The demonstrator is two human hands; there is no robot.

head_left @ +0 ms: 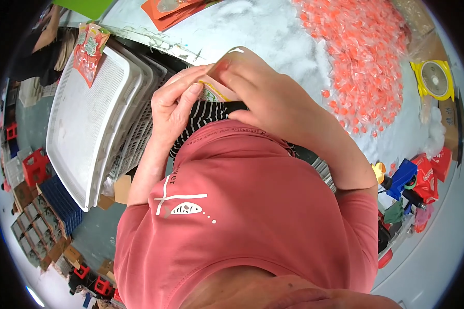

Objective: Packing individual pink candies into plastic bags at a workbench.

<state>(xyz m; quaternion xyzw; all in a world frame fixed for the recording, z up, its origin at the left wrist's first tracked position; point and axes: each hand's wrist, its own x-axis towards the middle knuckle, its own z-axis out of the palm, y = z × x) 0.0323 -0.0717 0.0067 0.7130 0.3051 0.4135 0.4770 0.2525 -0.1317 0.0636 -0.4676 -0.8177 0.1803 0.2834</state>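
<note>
Pinching one edge of the printed pouch [211, 93] above the striped lap [203, 114], the left hand [171, 100] steadies it; the right hand [263, 87] curls against it, its grip unclear. Light, even pressure should avoid creases.

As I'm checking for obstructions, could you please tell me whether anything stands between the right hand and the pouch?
Nothing visible does: the right hand is at the pouch, while the left hand holds the pouch's left side, not between them.
</note>
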